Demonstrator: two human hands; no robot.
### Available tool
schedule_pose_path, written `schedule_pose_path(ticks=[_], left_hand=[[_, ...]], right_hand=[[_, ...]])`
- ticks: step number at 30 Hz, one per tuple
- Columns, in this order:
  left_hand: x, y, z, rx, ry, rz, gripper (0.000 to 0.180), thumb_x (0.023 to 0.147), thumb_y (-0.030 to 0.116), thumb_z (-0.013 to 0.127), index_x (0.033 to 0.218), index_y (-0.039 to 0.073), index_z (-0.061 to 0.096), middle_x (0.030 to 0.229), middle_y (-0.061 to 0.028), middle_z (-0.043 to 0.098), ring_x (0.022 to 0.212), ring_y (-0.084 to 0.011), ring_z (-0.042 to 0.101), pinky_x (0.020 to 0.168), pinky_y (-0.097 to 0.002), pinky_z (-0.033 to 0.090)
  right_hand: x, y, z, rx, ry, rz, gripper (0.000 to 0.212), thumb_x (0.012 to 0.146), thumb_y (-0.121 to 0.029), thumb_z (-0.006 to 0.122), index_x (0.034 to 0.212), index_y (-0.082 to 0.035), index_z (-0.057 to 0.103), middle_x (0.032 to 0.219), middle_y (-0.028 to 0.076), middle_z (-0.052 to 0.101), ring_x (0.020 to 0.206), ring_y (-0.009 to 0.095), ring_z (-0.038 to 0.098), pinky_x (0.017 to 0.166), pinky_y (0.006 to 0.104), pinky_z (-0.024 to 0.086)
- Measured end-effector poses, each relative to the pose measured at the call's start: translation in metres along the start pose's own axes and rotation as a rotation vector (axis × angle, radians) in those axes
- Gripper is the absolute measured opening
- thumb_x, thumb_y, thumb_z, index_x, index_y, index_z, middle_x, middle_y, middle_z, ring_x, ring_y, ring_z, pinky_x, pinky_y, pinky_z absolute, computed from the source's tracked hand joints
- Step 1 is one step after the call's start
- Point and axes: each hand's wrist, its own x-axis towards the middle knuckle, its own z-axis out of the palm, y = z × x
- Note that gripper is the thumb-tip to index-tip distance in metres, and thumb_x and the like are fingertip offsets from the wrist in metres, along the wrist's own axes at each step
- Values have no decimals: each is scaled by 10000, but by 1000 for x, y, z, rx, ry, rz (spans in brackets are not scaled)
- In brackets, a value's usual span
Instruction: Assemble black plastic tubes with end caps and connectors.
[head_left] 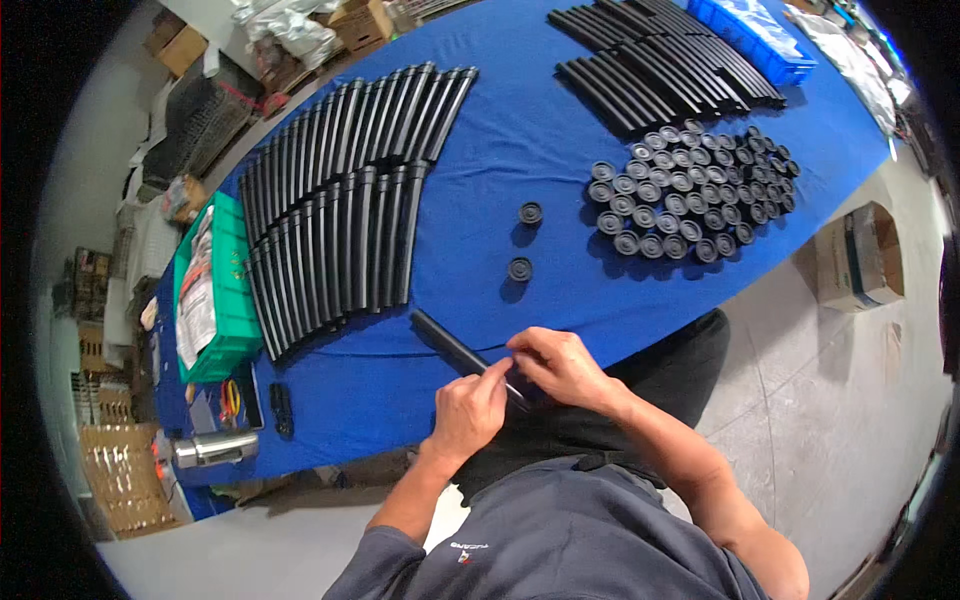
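My left hand [468,412] and my right hand [562,368] meet at the table's near edge, their fingertips pinched close together. What they hold between them, if anything, is too small or hidden to make out. A single black tube [447,340] lies slantwise under my fingers, its far end on the blue cloth and its near end by my lap. Beyond my hands, two round black caps [520,269] sit apart on the cloth. To the left are two rows of black tubes with wider collars at their far ends [345,190].
Many round black caps [690,190] cluster on the right, below stacked plain black tubes [650,70]. A blue crate [797,72] stands at the far right corner, a green crate [240,330] at the left edge. A steel flask [215,449] lies near scissors [231,400]. A cardboard box [850,262] is on the floor.
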Motion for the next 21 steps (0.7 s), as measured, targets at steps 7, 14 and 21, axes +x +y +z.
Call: schedule_pose_path(ticks=[7,14,21], left_hand=[[2,-19,-27,225,-59,284,384,665,2,667,1041,75,705,1109,-112,644,1113,-294,606,983,-488,473],[-14,-24,-34,304,-44,212,369,648,16,682,1012,67,649,1039,-100,630,1031,-293,598,941,-478,449],[12,3,-38,55,86,87,349,667,-18,697,1004,32,625,938,-122,646,879,-317,629,801,-413,488]], right_hand=[[-2,-5,4,147,0,89,142,883,-38,612,1008,29,623,879,198,653,793,365,660,687,421,518],[-3,-14,-2,215,-30,214,191,919,-26,600,1098,33,625,880,149,664,751,246,689,651,347,540],[-2,-6,-13,344,-84,45,472,866,-24,645,1332,-28,566,942,118,659,747,192,662,688,305,539]])
